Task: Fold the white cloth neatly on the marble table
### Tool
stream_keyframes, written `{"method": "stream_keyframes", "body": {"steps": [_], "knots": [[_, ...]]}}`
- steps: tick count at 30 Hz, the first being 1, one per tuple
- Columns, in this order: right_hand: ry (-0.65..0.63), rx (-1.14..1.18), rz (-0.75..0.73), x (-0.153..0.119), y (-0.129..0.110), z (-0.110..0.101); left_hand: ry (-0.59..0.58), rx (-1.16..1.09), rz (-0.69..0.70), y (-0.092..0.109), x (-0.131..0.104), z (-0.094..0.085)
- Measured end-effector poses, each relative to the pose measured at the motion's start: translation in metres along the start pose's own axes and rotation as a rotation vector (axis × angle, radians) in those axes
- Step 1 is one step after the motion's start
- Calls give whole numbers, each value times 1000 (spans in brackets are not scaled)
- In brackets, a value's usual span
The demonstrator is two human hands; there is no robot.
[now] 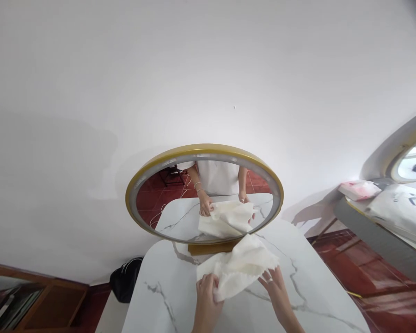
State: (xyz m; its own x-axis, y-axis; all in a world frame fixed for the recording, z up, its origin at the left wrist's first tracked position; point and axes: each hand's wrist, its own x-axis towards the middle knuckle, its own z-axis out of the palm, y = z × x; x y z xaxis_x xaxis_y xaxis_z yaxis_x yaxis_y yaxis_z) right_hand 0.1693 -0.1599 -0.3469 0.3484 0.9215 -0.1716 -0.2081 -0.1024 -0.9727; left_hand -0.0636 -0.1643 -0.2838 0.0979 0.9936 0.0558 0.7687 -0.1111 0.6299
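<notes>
A crumpled off-white cloth (237, 268) with a frayed right edge is held over the marble-patterned table, just in front of the round mirror. My left hand (208, 298) pinches its lower left corner between thumb and fingers. At the frayed right edge, my right hand (276, 289), with a ring on one finger, grips the cloth; its fingertips are partly hidden behind it. The gold-rimmed mirror (204, 199) reflects both hands and the cloth.
The mirror stands on a gold base (208, 248) on the white table (159, 296), against the wall. A black bag (125, 280) sits at the left. On the right, another table (377, 231) bears a pink-and-white pack (358, 189), a white printed bag (402, 210) and another mirror (414, 152).
</notes>
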Motion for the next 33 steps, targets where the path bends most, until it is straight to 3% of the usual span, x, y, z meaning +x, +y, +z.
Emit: {"method": "stream_keyframes", "body": {"steps": [4, 8, 10, 18, 23, 26, 33], "knots": [[22, 268, 174, -19, -49, 3, -42, -78, -62, -4, -23, 8], [-71, 184, 175, -40, -78, -1, -67, -313, -79, -11, -39, 9], [-97, 167, 157, -50, -78, -4, -64, -341, -95, -12, -48, 3], [0, 128, 213, -83, -45, -29, -153, -326, -23, -20, -91, -42], [14, -214, -11, -89, -30, -44, -152, -314, -36, -35, -114, -58], [22, -323, -56, -95, -28, -46, -110, -313, -50, -44, -124, -64], [42, -455, -209, -132, -45, -34, -79, -318, -113, -52, -137, -77]]}}
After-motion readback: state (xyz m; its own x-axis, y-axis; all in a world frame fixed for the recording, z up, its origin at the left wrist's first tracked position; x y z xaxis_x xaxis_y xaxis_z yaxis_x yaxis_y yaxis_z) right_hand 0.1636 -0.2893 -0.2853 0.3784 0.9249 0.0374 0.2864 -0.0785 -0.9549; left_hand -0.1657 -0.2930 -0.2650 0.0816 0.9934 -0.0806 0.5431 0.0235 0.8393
